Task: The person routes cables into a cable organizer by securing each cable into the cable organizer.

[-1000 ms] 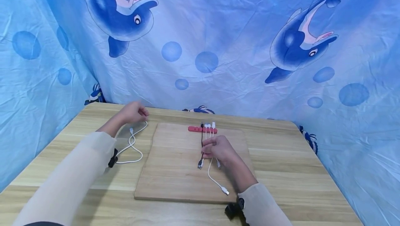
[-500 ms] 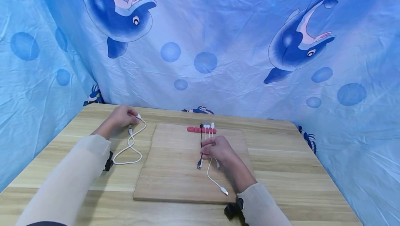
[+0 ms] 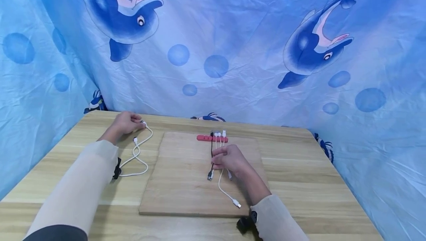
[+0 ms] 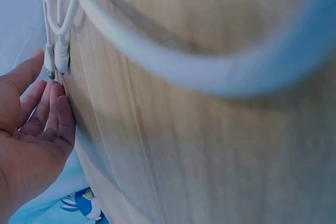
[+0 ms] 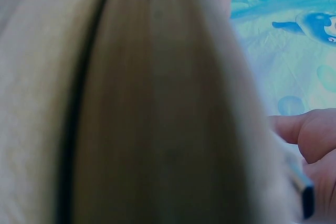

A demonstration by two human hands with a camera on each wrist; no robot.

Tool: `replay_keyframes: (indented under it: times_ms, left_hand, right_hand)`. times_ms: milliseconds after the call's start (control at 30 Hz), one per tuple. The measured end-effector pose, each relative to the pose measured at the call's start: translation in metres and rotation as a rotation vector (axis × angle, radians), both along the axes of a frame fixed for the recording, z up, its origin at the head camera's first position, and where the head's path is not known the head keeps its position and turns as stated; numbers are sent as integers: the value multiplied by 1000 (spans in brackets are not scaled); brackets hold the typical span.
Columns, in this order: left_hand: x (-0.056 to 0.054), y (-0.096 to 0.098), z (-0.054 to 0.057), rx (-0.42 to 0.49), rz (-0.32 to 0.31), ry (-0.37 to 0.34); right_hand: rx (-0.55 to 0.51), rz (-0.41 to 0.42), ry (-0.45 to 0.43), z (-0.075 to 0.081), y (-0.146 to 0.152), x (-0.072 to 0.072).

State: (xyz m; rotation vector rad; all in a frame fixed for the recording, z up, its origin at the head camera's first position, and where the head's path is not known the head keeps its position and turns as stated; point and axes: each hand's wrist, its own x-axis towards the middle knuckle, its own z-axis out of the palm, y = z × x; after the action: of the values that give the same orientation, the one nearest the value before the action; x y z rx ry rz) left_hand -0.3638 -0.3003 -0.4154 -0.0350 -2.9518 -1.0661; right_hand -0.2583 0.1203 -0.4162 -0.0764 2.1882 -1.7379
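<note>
On the left of the wooden table, a white USB cable (image 3: 143, 173) lies in a loose loop. My left hand (image 3: 125, 122) is at its far plug (image 3: 144, 123). In the left wrist view, thumb and fingers stand apart with the fingertips right at this plug (image 4: 49, 59). My right hand (image 3: 231, 159) has its fingers curled about several charging cables, one black and the others white, over the wooden board (image 3: 179, 181). A black plug (image 3: 210, 175) and a white plug (image 3: 236, 203) stick out below that hand. The cables' upper ends sit in a red cable holder (image 3: 203, 137).
The board lies on the light wood table (image 3: 299, 204), its near edge slightly raised. A blue dolphin-print curtain (image 3: 246, 96) rises behind the table and along both sides. The white cable's other plug (image 3: 135, 140) lies inside its loop area, close to my left wrist.
My left hand has moved left, bringing the white cable's far plug into sight at its fingertips. The right hand keeps its place at the cables. The head view has shifted slightly.
</note>
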Motion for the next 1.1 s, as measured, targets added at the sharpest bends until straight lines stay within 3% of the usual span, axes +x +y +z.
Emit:
replay_keyframes:
  times_ms: [400, 533, 667, 1000, 1100]
  left_hand:
    - [1, 5, 4, -51, 7, -51]
    - [-1, 7, 4, -54, 0, -25]
    - [-3, 6, 4, -57, -17, 1]
    - [-5, 7, 6, -58, -110, -73]
    - [-7, 7, 3, -66, -113, -77]
  right_hand:
    - [-5, 2, 1, -3, -4, 0]
    - [4, -9, -5, -2, -4, 0]
    - [15, -22, -15, 0, -3, 0]
    - [18, -20, -10, 2, -1, 2]
    - [19, -14, -8, 1, -2, 1]
